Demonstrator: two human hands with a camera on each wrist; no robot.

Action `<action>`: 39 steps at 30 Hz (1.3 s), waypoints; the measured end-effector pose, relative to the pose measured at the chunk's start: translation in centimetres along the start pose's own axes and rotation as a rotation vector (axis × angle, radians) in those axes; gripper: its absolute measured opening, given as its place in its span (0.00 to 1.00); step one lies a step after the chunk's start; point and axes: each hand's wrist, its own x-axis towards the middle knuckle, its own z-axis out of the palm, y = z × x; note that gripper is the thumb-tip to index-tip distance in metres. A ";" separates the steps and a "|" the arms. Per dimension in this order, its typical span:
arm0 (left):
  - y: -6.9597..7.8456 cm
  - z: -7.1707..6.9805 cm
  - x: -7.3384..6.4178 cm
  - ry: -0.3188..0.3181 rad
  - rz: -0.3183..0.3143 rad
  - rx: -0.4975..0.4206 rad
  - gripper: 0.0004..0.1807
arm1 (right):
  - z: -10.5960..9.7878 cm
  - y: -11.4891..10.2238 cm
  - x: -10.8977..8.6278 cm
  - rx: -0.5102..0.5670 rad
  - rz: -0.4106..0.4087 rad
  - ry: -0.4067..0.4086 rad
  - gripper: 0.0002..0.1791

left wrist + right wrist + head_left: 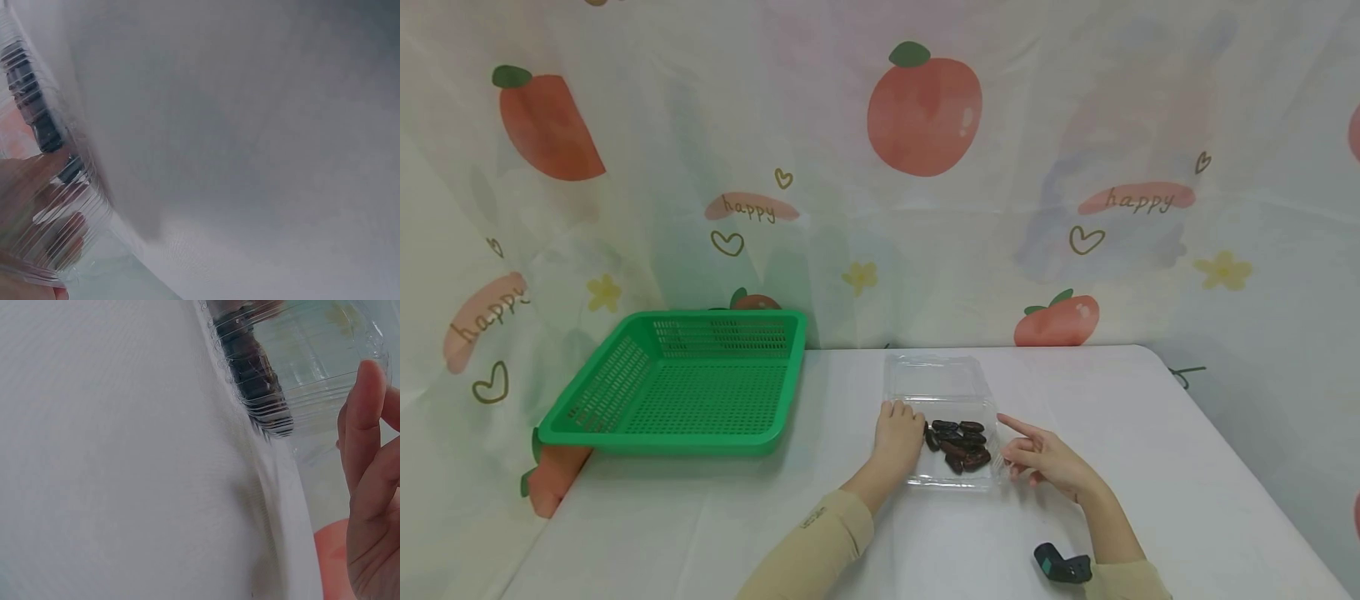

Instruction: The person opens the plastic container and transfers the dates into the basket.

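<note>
A clear plastic clamshell box [951, 482] lies on the table with its lid [934, 375] folded back away from me. Several dark brown dates [955, 442] rest in its base. My left hand [898, 442] holds the left wall of the box, fingers over the rim; through the ridged plastic the left wrist view shows curled fingers [69, 240]. By the right wall is my right hand [1052, 462], index finger extended and other fingers bent. In the right wrist view its fingertips [370, 378] are close to the plastic; I cannot tell whether they touch.
To the left stands a green slotted plastic basket [658, 446]. A black device [1062, 565] is beside the right wrist. The table [1150, 467] has a white cover, and a printed curtain [820, 125] hangs behind it.
</note>
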 end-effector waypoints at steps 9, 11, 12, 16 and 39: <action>-0.1 -0.1 -0.3 0.028 -0.004 -0.014 0.18 | 0.0 -0.1 0.0 -0.006 0.001 0.000 0.40; -0.1 -0.2 -0.4 0.043 -0.010 -0.026 0.18 | 0.0 0.0 0.0 -0.005 0.001 0.001 0.40; -0.1 -0.2 -0.4 0.048 -0.011 -0.034 0.17 | 0.0 0.0 0.0 -0.005 0.002 0.002 0.40; -0.1 -0.2 -0.4 0.078 -0.019 -0.079 0.16 | 0.0 0.0 0.0 -0.003 0.007 0.005 0.40; -0.7 -0.4 -0.5 0.281 -0.071 -0.210 0.11 | 0.1 -0.1 -0.2 -0.004 0.015 0.012 0.41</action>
